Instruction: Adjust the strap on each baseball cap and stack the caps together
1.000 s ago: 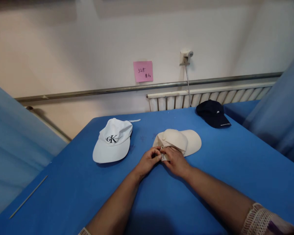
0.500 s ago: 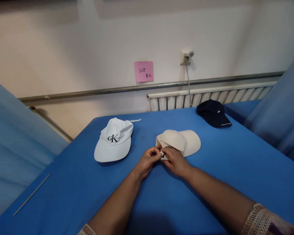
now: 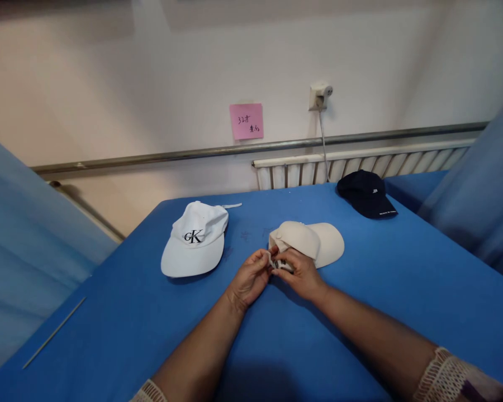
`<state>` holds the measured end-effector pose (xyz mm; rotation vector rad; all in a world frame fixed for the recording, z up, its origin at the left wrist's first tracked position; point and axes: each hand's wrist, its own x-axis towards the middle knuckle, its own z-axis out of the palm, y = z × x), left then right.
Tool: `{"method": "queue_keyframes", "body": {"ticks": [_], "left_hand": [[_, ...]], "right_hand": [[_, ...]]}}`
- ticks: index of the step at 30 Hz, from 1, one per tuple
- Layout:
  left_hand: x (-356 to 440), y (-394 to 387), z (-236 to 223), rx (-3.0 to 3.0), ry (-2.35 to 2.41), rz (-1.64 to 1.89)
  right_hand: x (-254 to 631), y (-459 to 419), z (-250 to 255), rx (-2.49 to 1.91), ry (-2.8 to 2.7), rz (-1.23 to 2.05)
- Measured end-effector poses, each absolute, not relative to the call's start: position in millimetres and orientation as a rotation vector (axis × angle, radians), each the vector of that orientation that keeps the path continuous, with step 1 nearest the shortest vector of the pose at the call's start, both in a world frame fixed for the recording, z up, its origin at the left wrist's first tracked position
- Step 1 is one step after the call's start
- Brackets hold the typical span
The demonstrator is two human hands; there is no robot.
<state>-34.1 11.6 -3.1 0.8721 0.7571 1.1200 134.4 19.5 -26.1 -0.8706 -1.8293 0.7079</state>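
A beige baseball cap (image 3: 299, 239) lies on the blue-covered table (image 3: 318, 346), its brim pointing right and its back opening toward my hands. My left hand (image 3: 251, 278) pinches the end of the cap's back strap between thumb and fingers. Close beside it, my right hand (image 3: 300, 273) grips the strap (image 3: 283, 265) near a small dark part that looks like a buckle. The fingers partly cover the strap and that part. To the left rests a white cap (image 3: 195, 237) with black letters, its own strap sticking out behind.
A navy cap (image 3: 366, 192) sits at the back right. A thin stick (image 3: 53, 333) lies along the left edge. Behind the table are a radiator (image 3: 291, 175), a metal rail (image 3: 184, 153), a plugged socket (image 3: 318, 97) and a pink note (image 3: 246, 121). Blue curtains (image 3: 20, 240) hang at both sides.
My hands have shifted slightly on the strap. Its end now curls up in my left fingers, and more of the dark part shows by my right fingers.
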Motion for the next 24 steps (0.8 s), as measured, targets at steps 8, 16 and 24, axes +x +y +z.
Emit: {"method": "queue_keyframes", "body": {"ticks": [8, 16, 24], "left_hand": [[-41, 15, -3, 1.017, 0.899, 1.146], [-36, 12, -2, 1.539, 1.167, 1.088], [-32, 8, 2, 1.892, 1.313, 1.006]], "right_hand": [[139, 19, -25, -0.872, -1.760, 0.642], [143, 17, -20, -0.840, -1.775, 0.528], [145, 13, -14, -0.825, -1.902, 0.485]]}}
